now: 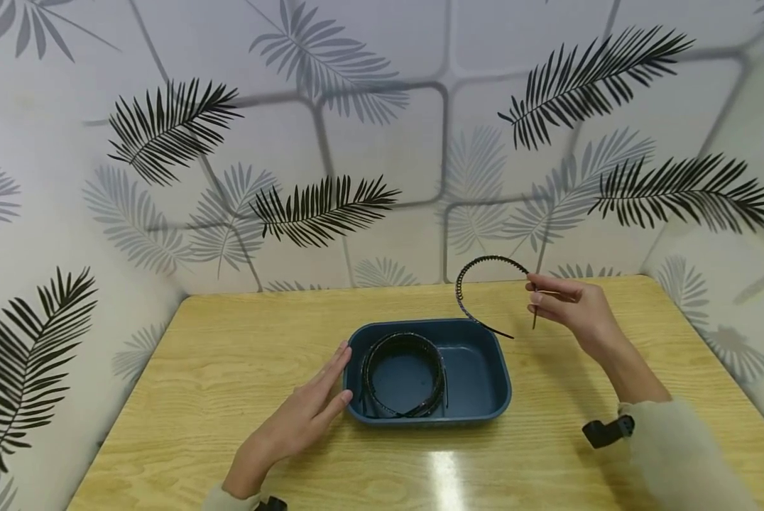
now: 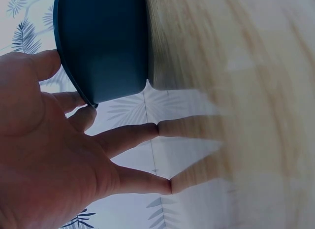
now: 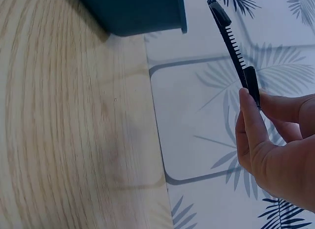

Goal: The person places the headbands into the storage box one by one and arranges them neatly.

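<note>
A thin black toothed headband [image 1: 493, 257] is held up by my right hand [image 1: 580, 312], pinched near one end between thumb and fingers. Its loop opens downward, above the back right corner of a dark blue plastic tray [image 1: 478, 376]. In the right wrist view the teeth along the headband [image 3: 235, 49] show clearly. Inside the tray, on its left side, several black headbands [image 1: 404, 339] lie nested in a ring. My left hand [image 1: 302, 419] touches the tray's left end, fingers spread; the left wrist view shows thumb and fingertips at the tray's rim [image 2: 74, 81].
The tray stands on a light wood-grain table [image 1: 260, 341]. Behind and beside the table rise pale walls [image 1: 382, 156] with a feather-leaf print. A black wrist device [image 1: 606, 433] sits at my right sleeve.
</note>
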`<move>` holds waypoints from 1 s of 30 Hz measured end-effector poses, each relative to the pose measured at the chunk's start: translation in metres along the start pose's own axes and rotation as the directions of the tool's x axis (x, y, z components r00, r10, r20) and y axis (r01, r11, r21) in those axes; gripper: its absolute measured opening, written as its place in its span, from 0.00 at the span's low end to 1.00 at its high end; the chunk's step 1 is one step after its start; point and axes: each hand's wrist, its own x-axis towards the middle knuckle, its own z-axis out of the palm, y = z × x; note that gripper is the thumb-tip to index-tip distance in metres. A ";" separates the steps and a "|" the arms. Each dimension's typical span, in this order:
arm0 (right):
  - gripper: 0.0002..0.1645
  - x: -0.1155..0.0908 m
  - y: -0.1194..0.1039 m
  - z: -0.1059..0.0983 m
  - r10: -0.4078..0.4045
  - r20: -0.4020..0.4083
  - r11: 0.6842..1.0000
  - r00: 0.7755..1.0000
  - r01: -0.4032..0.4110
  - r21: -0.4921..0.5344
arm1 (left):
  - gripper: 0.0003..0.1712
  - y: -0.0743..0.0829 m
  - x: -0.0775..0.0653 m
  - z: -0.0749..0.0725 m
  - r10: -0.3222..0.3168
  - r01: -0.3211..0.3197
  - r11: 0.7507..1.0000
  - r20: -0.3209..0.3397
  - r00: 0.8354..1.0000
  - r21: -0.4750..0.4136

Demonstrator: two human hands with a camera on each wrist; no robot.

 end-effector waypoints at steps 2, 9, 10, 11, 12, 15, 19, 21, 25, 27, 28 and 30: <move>0.31 -0.003 -0.001 0.003 -0.001 -0.001 1.000 1.000 0.001 0.002 | 0.38 0.000 0.000 0.000 0.003 -0.003 1.000 0.001 1.000 -0.001; 0.31 -0.010 -0.002 0.015 -0.027 0.011 0.999 1.000 0.027 0.026 | 0.39 0.001 0.000 -0.001 -0.010 0.010 1.000 0.021 1.000 -0.013; 0.31 -0.011 -0.002 0.017 -0.033 0.014 0.999 0.999 0.033 0.029 | 0.39 0.001 0.000 -0.002 -0.010 0.010 1.000 0.022 1.000 -0.013; 0.31 -0.012 -0.003 0.018 -0.038 0.018 0.999 0.999 0.038 0.032 | 0.39 0.001 0.000 -0.002 -0.008 0.008 1.000 0.021 1.000 -0.012; 0.31 -0.012 -0.003 0.020 -0.041 0.021 0.999 0.999 0.041 0.033 | 0.39 0.001 0.001 -0.002 -0.007 0.007 1.000 0.021 1.000 -0.012; 0.30 -0.014 -0.003 0.026 -0.050 0.027 0.998 0.998 0.050 0.030 | 0.39 0.000 0.000 -0.004 -0.005 0.005 1.000 0.020 1.000 -0.007; 0.30 -0.016 -0.003 0.031 -0.048 0.023 0.998 0.999 0.047 0.045 | 0.39 0.000 0.002 -0.004 -0.012 0.012 1.000 0.023 1.000 -0.011; 0.30 -0.017 -0.003 0.033 -0.042 0.020 0.998 0.999 0.041 0.053 | 0.39 0.001 0.002 -0.004 -0.020 0.020 1.000 0.025 0.999 -0.021; 0.30 -0.016 -0.004 0.040 -0.032 0.016 0.998 0.999 0.031 0.049 | 0.39 0.002 0.002 -0.005 -0.029 0.030 0.999 0.024 0.999 -0.029; 0.30 -0.014 -0.005 0.045 -0.026 0.019 0.999 0.999 0.025 0.047 | 0.39 0.003 0.002 -0.005 -0.031 0.032 0.999 0.022 0.999 -0.031; 0.30 -0.014 -0.005 0.048 -0.022 0.020 0.999 1.000 0.022 0.046 | 0.39 0.003 0.003 -0.005 -0.032 0.033 0.999 0.022 0.999 -0.030; 0.30 -0.014 -0.006 0.053 -0.016 0.022 0.999 1.000 0.015 0.040 | 0.39 0.004 0.003 -0.005 -0.032 0.033 0.999 0.021 0.999 -0.028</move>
